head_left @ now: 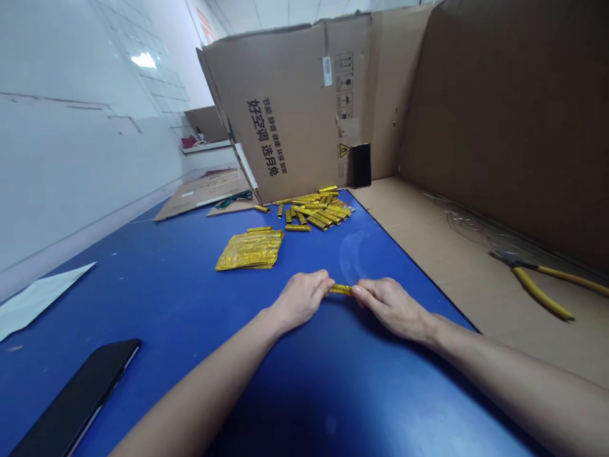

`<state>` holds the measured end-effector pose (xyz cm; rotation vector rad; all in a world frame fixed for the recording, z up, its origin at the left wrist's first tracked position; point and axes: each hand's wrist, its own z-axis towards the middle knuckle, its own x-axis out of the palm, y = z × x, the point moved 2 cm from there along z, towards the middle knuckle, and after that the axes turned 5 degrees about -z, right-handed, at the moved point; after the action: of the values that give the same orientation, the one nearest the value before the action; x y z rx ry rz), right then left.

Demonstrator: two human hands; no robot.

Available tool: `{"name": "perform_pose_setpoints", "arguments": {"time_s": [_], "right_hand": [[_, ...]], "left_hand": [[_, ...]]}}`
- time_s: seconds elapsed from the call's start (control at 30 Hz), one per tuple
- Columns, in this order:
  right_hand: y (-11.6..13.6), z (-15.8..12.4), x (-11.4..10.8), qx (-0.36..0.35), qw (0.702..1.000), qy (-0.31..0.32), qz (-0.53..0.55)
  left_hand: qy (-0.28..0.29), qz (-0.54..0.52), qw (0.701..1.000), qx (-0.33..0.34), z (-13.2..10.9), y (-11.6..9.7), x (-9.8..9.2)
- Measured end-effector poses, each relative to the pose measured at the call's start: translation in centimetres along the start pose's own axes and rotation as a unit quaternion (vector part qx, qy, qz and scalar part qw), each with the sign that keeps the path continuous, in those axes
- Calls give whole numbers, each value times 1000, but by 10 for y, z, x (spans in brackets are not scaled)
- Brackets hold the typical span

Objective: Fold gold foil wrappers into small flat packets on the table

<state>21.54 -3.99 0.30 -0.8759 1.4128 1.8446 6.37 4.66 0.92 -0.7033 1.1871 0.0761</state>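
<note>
Between my two hands a narrow yellow-gold strip [341, 289] is held level, just over the blue table [304, 393]. My left hand [304, 297] pinches its left end, and my right hand [392, 306] grips the right end between thumb and fingers. Only the strip's middle shows; both ends are covered by my fingers. A flat stack of yellow-gold sheets [251, 249] lies beyond my left hand. Farther back, a loose heap of yellow-gold rolled or folded pieces [323, 211] rests against the cardboard.
A tall cardboard box wall [299, 114] stands behind the heap, with a dark upright phone-like slab [361, 165] against it. Yellow-handled pliers [537, 285] lie on the cardboard at right. At left are a black phone [78, 397] and a white paper [38, 298].
</note>
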Motion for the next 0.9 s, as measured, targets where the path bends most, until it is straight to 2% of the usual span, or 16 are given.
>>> {"name": "perform_pose_setpoints", "arguments": {"time_s": [0.4,0.53,0.67,0.73,0.8,0.9], "right_hand": [[-2,4,0,40,997,-16,69],[-5,4,1,47,993,-11,110],[-4,1,-1,58,990,-55,115],[-1,-1,-2,39,991,-75,103],[2,-2,-1,18,992,-73,102],[2,-1,2,40,990,-53,124]], "left_hand": [[-35,-127,991,-33,2,7,-1],[-44,-202,976,-68,3,11,5],[-43,-264,958,-97,5,17,9],[-39,-289,951,-103,6,18,9],[-35,-312,943,-107,6,18,9],[-37,-343,932,-115,4,16,8]]}}
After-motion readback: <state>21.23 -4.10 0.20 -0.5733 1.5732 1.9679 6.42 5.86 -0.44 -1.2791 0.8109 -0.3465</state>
